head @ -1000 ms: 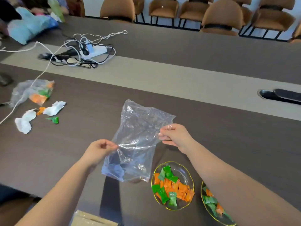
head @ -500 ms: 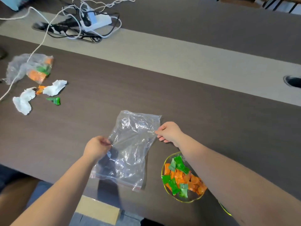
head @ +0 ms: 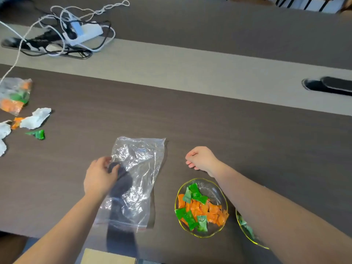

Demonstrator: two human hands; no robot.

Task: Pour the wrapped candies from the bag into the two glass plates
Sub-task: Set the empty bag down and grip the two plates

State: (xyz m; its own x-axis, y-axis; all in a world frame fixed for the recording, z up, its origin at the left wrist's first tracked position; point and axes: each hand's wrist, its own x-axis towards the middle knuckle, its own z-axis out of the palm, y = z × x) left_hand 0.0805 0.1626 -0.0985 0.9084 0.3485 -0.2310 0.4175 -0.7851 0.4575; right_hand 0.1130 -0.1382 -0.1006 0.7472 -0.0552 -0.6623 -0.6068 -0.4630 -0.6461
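Note:
The clear plastic bag (head: 139, 180) lies flat on the dark table and looks empty. My left hand (head: 100, 177) rests on its left edge, fingers curled onto the plastic. To the right of the bag, my right hand (head: 202, 158) sits on the table, loosely closed and holding nothing. A glass plate (head: 216, 188) with a yellow rim stands in front of that hand, filled with orange and green wrapped candies (head: 198, 208). My right forearm hides most of a second glass plate (head: 245, 232), which shows some green candies.
At the far left lie another bag with candies (head: 15, 96), crumpled white paper (head: 36, 118) and a loose green candy (head: 37, 134). A power strip with tangled cables (head: 80, 33) sits at the back left. A cable port (head: 327, 85) is at the right. A cardboard box (head: 108, 257) lies below the table's front edge.
The bag, held up between both hands before, now lies flat on the table. My right hand has let go of it and moved off to the right. The view has tilted down.

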